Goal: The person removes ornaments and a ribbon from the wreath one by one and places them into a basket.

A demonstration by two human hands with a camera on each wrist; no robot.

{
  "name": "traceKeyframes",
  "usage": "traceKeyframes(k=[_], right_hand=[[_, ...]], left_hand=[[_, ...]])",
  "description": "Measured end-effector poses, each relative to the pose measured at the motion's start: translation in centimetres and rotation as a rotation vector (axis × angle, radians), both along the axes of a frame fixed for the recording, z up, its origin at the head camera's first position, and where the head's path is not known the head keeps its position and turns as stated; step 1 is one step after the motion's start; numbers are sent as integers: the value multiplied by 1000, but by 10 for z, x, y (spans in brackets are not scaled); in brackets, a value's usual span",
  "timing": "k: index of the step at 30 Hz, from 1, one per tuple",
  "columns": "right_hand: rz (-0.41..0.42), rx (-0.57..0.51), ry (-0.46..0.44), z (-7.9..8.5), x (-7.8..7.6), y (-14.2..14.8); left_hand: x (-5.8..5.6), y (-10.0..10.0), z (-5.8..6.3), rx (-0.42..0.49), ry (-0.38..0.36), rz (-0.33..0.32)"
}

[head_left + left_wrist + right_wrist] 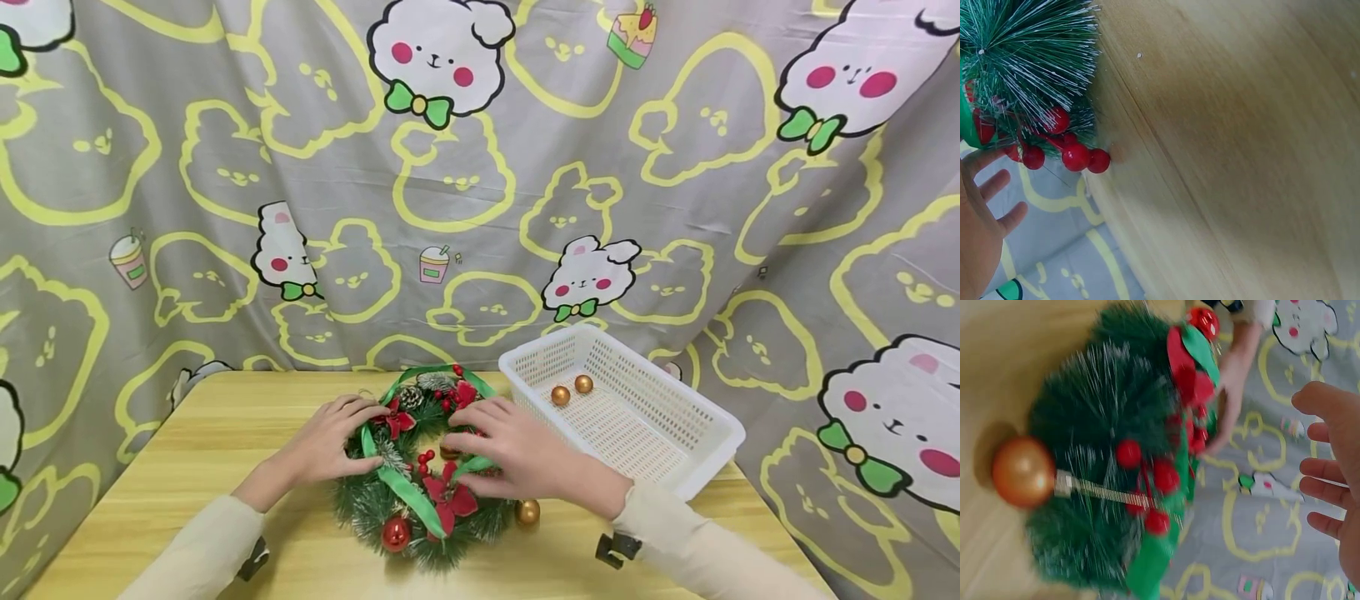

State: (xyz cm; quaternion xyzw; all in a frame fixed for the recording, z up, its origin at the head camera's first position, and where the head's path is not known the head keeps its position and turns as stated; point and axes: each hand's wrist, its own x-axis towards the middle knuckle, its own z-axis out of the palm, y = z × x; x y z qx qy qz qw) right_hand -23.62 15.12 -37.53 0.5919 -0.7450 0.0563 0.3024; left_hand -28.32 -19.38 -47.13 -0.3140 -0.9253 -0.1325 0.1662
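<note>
Behind your work hangs a grey curtain (pixel 465 175) with white cartoon animals and yellow outlines. In front of it is the wooden tabletop (pixel 187 475). On its right side stands a white plastic basket (pixel 652 379) with perforated walls. The Christmas wreath (pixel 363 508) lies on the tabletop, to the left of the basket and between your two hands.

Your right hand (pixel 517 450) is above the right side of the wreath; its fingers are spread and only slightly bent, apart from the needles in the right wrist view. Your left hand (pixel 330 442) is at the left side, with its fingers relaxed; I cannot tell surely whether they touch the wreath.

A green ribbon (pixel 412 500) winds over the wreath, near a red poinsettia (pixel 452 500) and a pine cone (pixel 410 397). A red bauble (pixel 396 534) sits at the near edge. One gold bauble (pixel 528 512) is just beside the right edge, and two gold balls (pixel 560 395) lie inside the basket. Smallest are the red berries (pixel 426 460).
</note>
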Motion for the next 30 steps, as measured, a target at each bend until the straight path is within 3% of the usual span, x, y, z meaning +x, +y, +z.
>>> traceKeyframes(k=[5,18,26,30], right_hand=[[45,39,20,-13,6,-20],[100,136,-45,-44,15,-53],[95,194,-163,-53,20,-63],[96,206,-176,-57,19,-65]], left_hand=[[-2,0,2,-6,-26,7],[0,-1,2,-24,-19,1],[-1,-1,0,-17,-17,0],[-1,-1,0,-11,-20,-1]])
